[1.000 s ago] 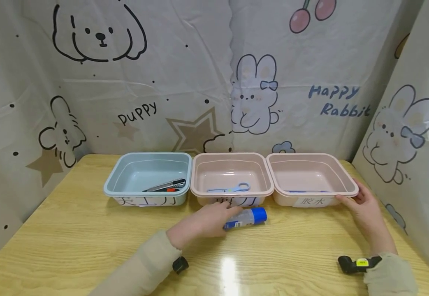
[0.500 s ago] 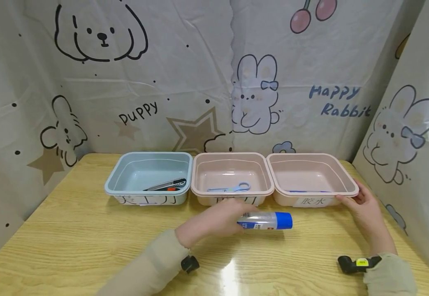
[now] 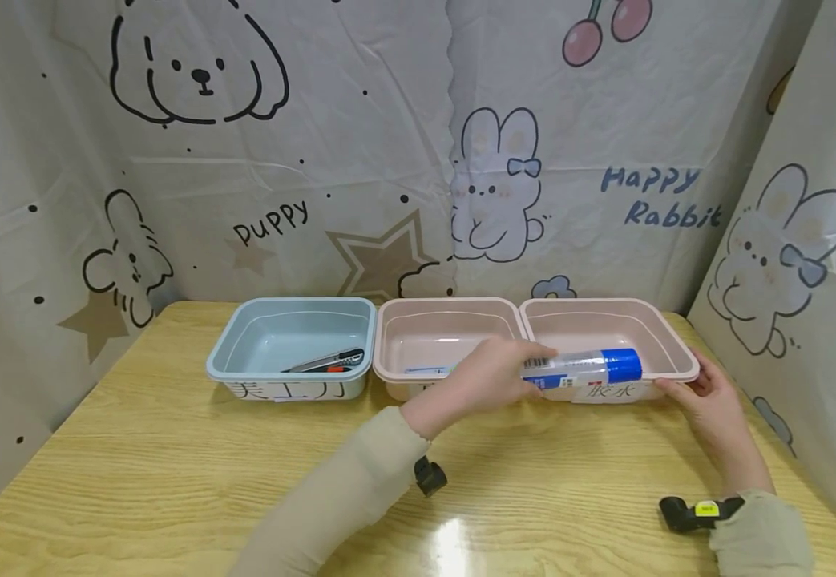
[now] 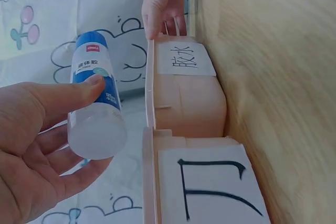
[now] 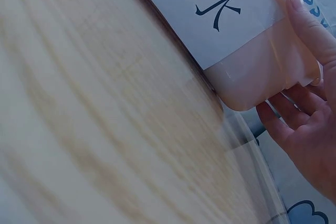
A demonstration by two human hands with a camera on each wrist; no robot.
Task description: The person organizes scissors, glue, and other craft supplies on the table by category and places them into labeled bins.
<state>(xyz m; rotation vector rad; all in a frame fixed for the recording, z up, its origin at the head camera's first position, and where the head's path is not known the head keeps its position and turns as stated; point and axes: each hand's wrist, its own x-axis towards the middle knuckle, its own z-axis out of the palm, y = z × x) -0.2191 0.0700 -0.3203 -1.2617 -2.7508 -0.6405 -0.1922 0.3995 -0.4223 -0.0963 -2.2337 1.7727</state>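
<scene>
My left hand (image 3: 493,375) grips a clear glue bottle (image 3: 583,369) with a blue cap and a blue label. In the head view the bottle lies level across the front rim of the right pink bin (image 3: 608,304), cap toward the right. The left wrist view shows thumb and fingers around the glue bottle (image 4: 97,95), above the rim line. My right hand (image 3: 713,409) holds the right bin's front right corner; in the right wrist view its thumb (image 5: 310,24) is on the rim and the fingers curl under it against the pink wall (image 5: 252,80).
A middle pink bin (image 3: 450,304) holds light blue scissors (image 3: 425,370), partly hidden by my left hand. The light blue bin (image 3: 302,304) at left holds utility knives (image 3: 331,361). The bins stand side by side on a wooden table (image 3: 172,481), before a printed cloth (image 3: 360,160).
My left hand has carried the glue bottle up and to the right, from in front of the middle bin to over the right bin's front rim. The right hand stays on the corner.
</scene>
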